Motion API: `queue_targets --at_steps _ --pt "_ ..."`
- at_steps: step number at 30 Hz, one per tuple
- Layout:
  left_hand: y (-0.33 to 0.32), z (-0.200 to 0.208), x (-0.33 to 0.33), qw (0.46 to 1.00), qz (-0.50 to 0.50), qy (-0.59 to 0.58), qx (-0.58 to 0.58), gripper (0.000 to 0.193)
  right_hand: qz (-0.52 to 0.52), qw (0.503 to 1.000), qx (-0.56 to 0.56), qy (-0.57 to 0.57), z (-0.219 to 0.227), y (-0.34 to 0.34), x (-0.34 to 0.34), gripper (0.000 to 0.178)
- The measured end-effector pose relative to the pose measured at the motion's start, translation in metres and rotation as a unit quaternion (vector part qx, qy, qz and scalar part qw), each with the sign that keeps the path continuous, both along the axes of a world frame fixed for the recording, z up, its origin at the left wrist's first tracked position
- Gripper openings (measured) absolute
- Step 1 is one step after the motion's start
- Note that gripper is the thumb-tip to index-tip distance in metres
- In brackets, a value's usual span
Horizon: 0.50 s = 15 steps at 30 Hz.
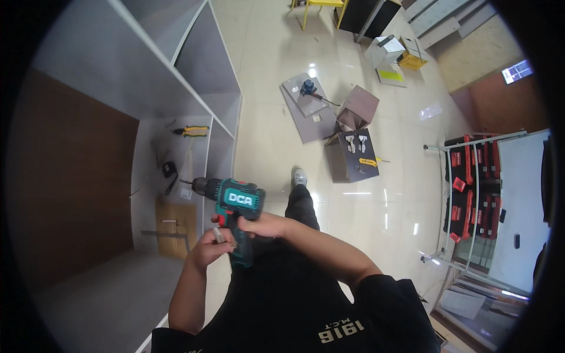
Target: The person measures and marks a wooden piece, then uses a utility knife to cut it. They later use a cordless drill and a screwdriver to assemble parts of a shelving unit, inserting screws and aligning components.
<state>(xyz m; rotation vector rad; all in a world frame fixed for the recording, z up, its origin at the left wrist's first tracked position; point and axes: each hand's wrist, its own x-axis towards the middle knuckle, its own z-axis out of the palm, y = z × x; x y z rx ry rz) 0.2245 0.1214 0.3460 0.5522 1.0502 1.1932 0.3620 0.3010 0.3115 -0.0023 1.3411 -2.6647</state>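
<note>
In front of my body I hold a teal and black cordless drill (240,199), its bit aimed left at the grey cabinet (220,112). My right hand (263,225) is wrapped round the drill's handle, by the red trigger. Close beside the handle, my left hand (210,249) is closed on a short whitish stick-like piece (218,235), whose kind I cannot make out. Inside the cabinet, beyond the drill, lie yellow-handled pliers (193,131), a dark tape measure (169,169) and a piece of cardboard (176,226).
On the tiled floor ahead, a blue power tool (308,87) rests on grey boards (306,120). Near it stand a small brown box (359,107) and a dark box (352,162) with hinges and a yellow cutter on top. A white-framed rack (475,194) holds red-and-black cases at right.
</note>
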Motion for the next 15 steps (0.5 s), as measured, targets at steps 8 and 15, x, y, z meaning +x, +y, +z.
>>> queue_targets --at_steps 8,15 --pt "0.167 0.007 0.005 0.982 0.15 -0.115 -0.008 0.016 0.071 0.996 0.044 -0.026 -0.051 0.161 -0.039 0.068" --pt "0.314 -0.028 0.02 0.965 0.118 -0.215 -0.098 0.023 0.078 0.993 0.072 -0.046 -0.127 0.337 0.014 0.058"
